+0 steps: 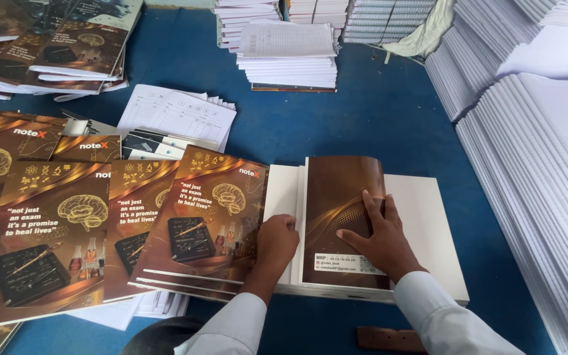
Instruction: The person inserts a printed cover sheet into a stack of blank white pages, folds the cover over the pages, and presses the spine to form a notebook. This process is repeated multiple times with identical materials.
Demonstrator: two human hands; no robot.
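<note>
My right hand lies flat on the brown glossy cover, fingers spread and pressing it onto the white page block near the middle of the blue worktop. My left hand rests at the block's left edge, fingers curled against it; whether they pinch anything I cannot tell. Just left, fanned brown covers printed with a brain picture crowd up against that hand. Loose ruled sheets lie farther off, white paper stacks stand at the far side, and tall white stacks wall in the right.
</note>
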